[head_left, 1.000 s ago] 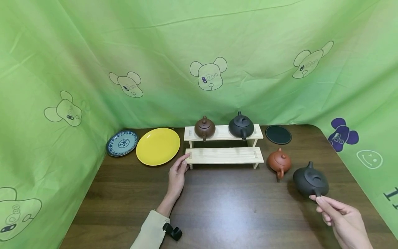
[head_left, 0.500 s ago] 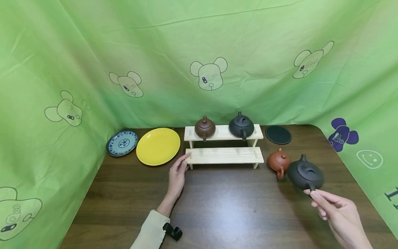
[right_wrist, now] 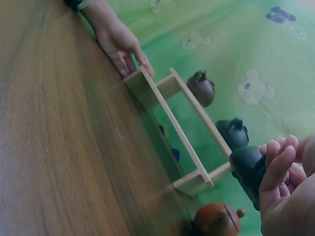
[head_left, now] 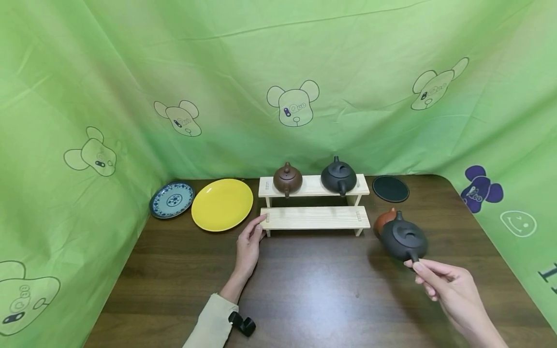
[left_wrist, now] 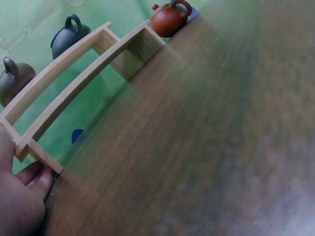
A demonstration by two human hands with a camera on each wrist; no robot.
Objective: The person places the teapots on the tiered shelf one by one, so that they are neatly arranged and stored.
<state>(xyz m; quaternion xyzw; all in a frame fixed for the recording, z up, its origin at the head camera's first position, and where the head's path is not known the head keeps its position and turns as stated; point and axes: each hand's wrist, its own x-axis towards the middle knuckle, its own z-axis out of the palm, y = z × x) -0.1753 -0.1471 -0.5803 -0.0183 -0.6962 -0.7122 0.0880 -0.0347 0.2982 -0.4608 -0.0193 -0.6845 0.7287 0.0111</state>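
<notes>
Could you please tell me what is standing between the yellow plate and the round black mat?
In the head view, a wooden shelf stands between them, with a brown teapot and a black teapot on its upper board.

Glare whitens the tabletop [head_left: 313, 285] (wrist views look hazier).

No text readable: bear-head lettering [head_left: 296, 108] on green cloth [head_left: 235, 53] too small, edge letters [head_left: 549, 272] cut off

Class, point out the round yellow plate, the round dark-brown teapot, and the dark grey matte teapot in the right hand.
Round yellow plate [head_left: 222, 205], head view: its flat middle.
Round dark-brown teapot [head_left: 290, 183], head view: its body.
Dark grey matte teapot [head_left: 403, 237] in the right hand [head_left: 446, 286], head view: its lid.
</notes>
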